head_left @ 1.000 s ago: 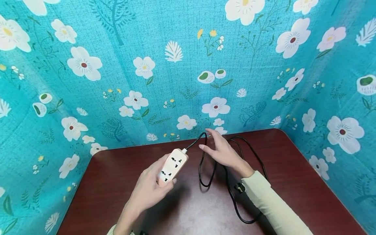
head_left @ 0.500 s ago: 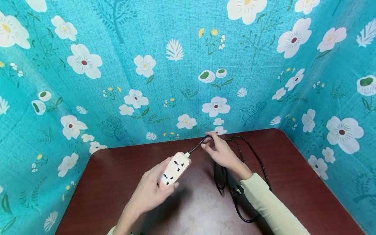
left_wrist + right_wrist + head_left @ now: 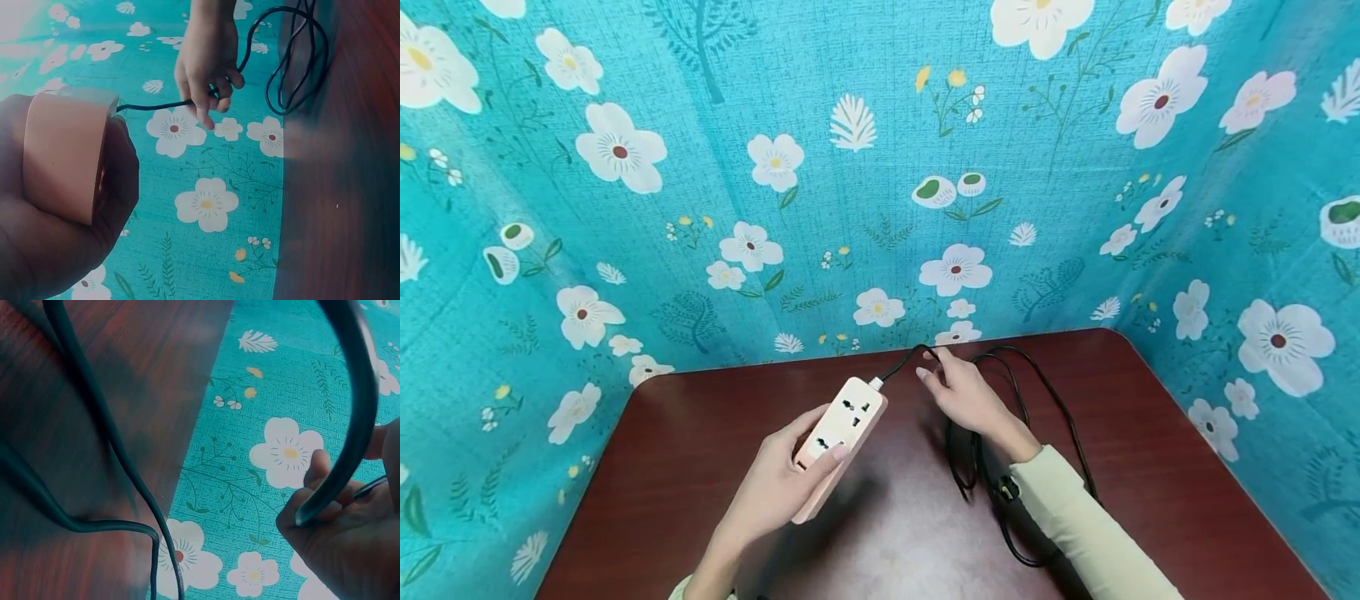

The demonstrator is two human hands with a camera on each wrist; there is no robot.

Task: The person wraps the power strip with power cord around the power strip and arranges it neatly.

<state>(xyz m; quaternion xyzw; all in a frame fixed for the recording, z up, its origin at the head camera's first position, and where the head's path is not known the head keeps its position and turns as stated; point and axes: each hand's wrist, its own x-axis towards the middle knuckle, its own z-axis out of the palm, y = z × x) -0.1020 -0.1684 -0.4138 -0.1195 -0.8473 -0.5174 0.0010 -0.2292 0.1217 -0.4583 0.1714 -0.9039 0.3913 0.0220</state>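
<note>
A white power strip [image 3: 857, 400] with black socket holes is raised above the table, tilted, its cord end pointing away. My left hand [image 3: 767, 483] grips its nearer half, thumb over the face. In the left wrist view the strip's pale underside [image 3: 62, 156] fills the palm. From the white collar at its far end runs a black cord [image 3: 901, 364] to my right hand [image 3: 970, 400], whose curled fingers hold it near the table's back edge. The right wrist view has the cord [image 3: 359, 419] looping close past the camera and those fingers.
More cord [image 3: 1063, 408] lies in loose loops on the dark red-brown table [image 3: 700, 433], partly under the right forearm. Beside the right cuff is a small dark object [image 3: 1008, 488], its kind unclear. Blue flowered cloth [image 3: 820, 200] hangs behind and at both sides.
My right fingers, spread a second ago, have closed on the cord, and its hanging loop has shifted right. The power strip has tilted, showing more of its length and side, with my left thumb across its face.
</note>
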